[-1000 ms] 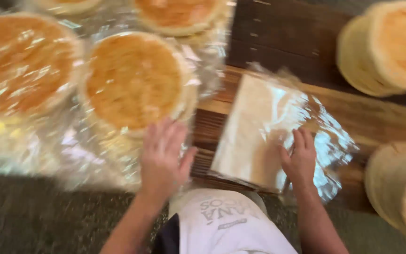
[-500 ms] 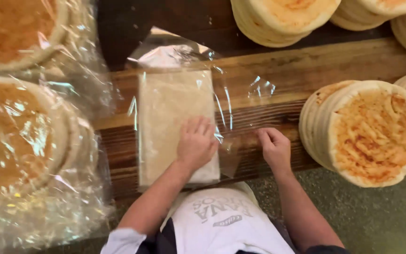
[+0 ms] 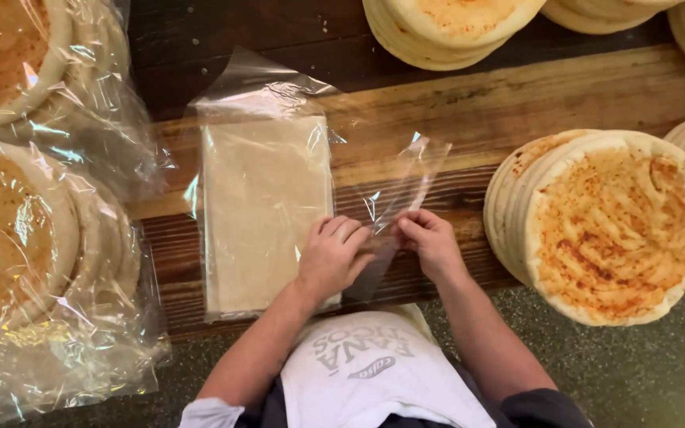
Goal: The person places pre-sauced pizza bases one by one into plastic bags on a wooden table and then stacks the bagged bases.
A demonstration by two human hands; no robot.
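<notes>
Bare wood table (image 3: 533,95) open between the stack of plastic bags (image 3: 263,206) and the leaning flatbread pile (image 3: 604,226); bagged flatbreads (image 3: 33,238) crowd the left edge; more bread stacks (image 3: 449,28) wall the far side; both hands (image 3: 331,257) (image 3: 434,242) fill the near middle.

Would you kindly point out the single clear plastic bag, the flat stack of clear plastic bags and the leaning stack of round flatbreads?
single clear plastic bag (image 3: 406,178): head view, upper half.
flat stack of clear plastic bags (image 3: 263,206): head view, centre.
leaning stack of round flatbreads (image 3: 616,226): head view, front bread's face.
</notes>
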